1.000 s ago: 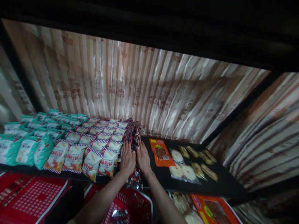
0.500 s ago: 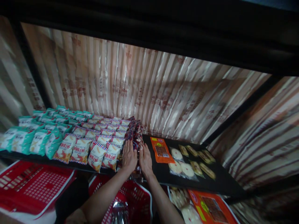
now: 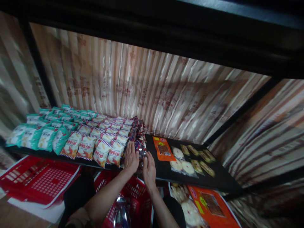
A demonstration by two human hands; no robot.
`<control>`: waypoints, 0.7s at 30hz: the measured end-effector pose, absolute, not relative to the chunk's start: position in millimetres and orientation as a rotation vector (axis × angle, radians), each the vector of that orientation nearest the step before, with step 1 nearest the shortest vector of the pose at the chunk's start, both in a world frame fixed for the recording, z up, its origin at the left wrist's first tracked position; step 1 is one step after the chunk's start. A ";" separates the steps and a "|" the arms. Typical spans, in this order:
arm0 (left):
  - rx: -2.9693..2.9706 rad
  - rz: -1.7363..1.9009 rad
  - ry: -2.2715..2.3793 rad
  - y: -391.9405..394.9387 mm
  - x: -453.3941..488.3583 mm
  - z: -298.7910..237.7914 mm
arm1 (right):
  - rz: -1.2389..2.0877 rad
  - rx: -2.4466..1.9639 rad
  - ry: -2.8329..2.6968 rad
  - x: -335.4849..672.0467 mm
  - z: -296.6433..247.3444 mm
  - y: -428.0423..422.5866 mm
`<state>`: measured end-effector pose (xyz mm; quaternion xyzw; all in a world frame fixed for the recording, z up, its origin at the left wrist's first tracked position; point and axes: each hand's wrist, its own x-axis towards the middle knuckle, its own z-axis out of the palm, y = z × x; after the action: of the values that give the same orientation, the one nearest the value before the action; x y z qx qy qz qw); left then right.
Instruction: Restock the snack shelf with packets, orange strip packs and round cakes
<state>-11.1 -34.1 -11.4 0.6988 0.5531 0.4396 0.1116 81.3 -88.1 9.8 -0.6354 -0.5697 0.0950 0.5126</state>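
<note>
My left hand lies flat, fingers stretched, against the left side of a row of dark red snack packets standing on a black shelf. My right hand, also flat with fingers straight, is at the row's right front end, near the shelf's front edge. Neither hand grips anything. White-and-red snack bags lie in rows just left of my left hand. Teal bags fill the shelf's left part.
An orange packet and clear packs of round cakes and small bars lie on the shelf's right part. Red baskets stand below: one at the left, one under my arms. More orange packets lie lower right. Striped cloth backs the shelf.
My right hand has slid back toward the shelf's front edge, away from the packets. The left hand stays on the row. The view has shifted to the right and up.
</note>
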 end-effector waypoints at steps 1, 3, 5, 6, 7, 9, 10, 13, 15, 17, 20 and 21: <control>2.052 1.297 1.619 -36.6 -11.8 -10.8 | 0.224 -1.501 -1.371 79.6 10.0 -93.8; 2.052 1.321 1.598 -43.9 -13.5 -9.9 | 0.231 -1.448 -1.375 75.7 10.7 -107.5; 2.038 1.350 1.573 -55.2 -16.0 -9.3 | 0.248 -1.427 -1.378 71.7 10.2 -124.1; 2.022 1.365 1.562 -62.5 -17.9 -8.9 | 0.256 -1.427 -1.384 69.8 9.0 -133.2; 2.006 1.377 1.549 -70.8 -20.3 -8.3 | 0.264 -1.428 -1.400 68.1 7.0 -142.5; 1.981 1.401 1.515 -90.1 -26.9 -7.1 | 0.283 -1.426 -1.460 65.3 0.9 -160.8; 1.987 1.400 1.477 -100.6 -31.2 -6.8 | 0.294 -1.425 -1.499 64.2 -3.1 -169.3; 2.003 1.362 1.401 -132.1 -46.2 -11.2 | 0.357 -1.444 -1.616 62.4 -17.4 -188.8; 1.972 1.323 1.397 -150.3 -56.1 -21.3 | 0.435 -1.497 -1.656 62.4 -29.2 -195.6; 1.935 1.223 1.401 -163.5 -64.1 -37.4 | 0.534 -1.584 -1.664 62.6 -43.8 -197.7; 1.822 0.918 1.487 -171.0 -72.3 -66.8 | 0.685 -1.745 -1.651 61.8 -71.3 -195.4; 1.731 0.760 1.559 -170.6 -74.4 -76.3 | 0.727 -1.789 -1.646 61.0 -81.5 -194.2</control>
<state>-74.4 -170.6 -76.3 0.6646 0.5986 0.2919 0.3389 61.0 -194.2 -81.5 -0.6730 -0.6194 0.2737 0.2975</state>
